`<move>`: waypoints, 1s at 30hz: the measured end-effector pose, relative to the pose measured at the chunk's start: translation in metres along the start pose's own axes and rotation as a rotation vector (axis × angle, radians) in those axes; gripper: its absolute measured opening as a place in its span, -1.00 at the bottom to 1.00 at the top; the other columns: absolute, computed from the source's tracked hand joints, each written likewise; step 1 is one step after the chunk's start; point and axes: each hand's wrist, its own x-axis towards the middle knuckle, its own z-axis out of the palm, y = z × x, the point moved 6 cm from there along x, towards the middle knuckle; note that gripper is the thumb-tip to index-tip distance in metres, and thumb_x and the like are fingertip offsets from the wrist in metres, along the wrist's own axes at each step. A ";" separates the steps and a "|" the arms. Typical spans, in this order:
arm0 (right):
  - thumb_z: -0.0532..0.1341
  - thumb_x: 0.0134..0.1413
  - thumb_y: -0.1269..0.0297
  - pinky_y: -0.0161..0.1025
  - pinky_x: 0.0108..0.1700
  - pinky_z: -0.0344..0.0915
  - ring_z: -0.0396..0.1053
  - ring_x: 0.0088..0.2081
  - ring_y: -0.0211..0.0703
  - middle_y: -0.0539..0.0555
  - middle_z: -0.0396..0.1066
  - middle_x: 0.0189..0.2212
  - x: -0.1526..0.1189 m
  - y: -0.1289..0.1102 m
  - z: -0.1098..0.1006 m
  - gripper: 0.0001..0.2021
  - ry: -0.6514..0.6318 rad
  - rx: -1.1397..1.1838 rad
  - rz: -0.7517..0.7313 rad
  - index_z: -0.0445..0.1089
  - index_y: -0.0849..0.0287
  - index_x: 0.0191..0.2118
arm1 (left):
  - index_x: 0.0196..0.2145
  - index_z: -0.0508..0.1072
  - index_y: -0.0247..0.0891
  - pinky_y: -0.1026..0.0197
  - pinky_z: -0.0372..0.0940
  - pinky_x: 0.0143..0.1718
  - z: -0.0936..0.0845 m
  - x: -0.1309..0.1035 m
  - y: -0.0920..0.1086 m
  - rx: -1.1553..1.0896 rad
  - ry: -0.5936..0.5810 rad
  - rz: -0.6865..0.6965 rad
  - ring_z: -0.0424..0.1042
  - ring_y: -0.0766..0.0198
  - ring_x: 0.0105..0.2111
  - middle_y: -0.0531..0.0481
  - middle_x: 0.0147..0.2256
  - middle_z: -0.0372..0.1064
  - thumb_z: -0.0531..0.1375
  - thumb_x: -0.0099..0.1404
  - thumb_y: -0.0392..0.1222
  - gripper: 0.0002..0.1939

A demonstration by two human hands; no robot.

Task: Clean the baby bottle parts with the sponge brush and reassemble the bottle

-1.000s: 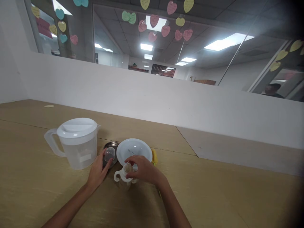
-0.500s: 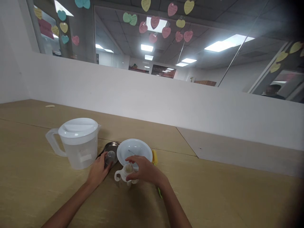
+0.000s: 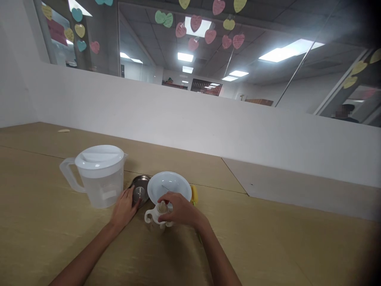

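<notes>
My left hand point(image 3: 122, 208) curves round a small clear cup point(image 3: 139, 193), fingers on its left and thumb near its lower edge. The cup sits low over a round metal dish point(image 3: 145, 182). My right hand point(image 3: 181, 210) closes thumb and fingertips round a small clear vessel with a narrow top point(image 3: 162, 206). That vessel rests in a white stand with curled legs point(image 3: 152, 215), whose right part my hand covers. Behind it is a pale bowl point(image 3: 169, 177) with a thin stick-like thing point(image 3: 165, 188) inside.
A lidded translucent pitcher point(image 3: 101, 178) stands left of the dish. Something yellow point(image 3: 194, 194) shows beside the bowl, partly hidden. A flat pale piece point(image 3: 63, 130) lies at the table's back left. A white wall point(image 3: 178, 115) with windows above borders the table point(image 3: 268, 238).
My left hand has lowered the clear cup into the metal dish. My right fingers have come in closer around the vessel's top. The view has shifted slightly.
</notes>
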 end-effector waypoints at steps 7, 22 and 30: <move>0.52 -0.24 0.25 -0.33 -0.14 0.24 0.31 -0.23 -0.20 0.06 0.34 -0.17 0.000 0.000 0.004 -0.49 0.014 0.015 -0.014 0.46 0.22 -0.09 | 0.15 0.24 -0.18 -0.04 0.33 0.04 -0.009 -0.037 0.066 -0.365 -0.049 0.338 0.37 0.01 0.04 -0.18 0.05 0.36 0.13 0.29 0.04 -0.48; 0.45 -0.16 0.26 -0.27 -0.17 0.24 0.34 -0.23 -0.13 0.11 0.36 -0.24 0.002 -0.001 0.012 -0.63 0.108 -0.110 0.030 0.42 0.33 -0.23 | 0.13 0.30 -0.17 -0.06 0.34 0.06 0.015 -0.044 0.078 -0.469 -0.255 0.179 0.39 -0.01 0.05 -0.15 0.05 0.39 0.33 0.11 0.02 -0.35; 0.44 -0.19 0.48 -0.31 -0.02 0.21 0.32 -0.10 -0.18 0.02 0.38 -0.14 -0.002 -0.004 0.006 -0.52 0.066 0.094 -0.202 0.37 0.21 -0.07 | 0.04 0.39 -0.21 -0.09 0.40 -0.02 0.010 -0.041 0.082 -0.510 -0.250 0.185 0.45 -0.02 -0.03 -0.18 -0.02 0.45 0.34 0.09 0.03 -0.42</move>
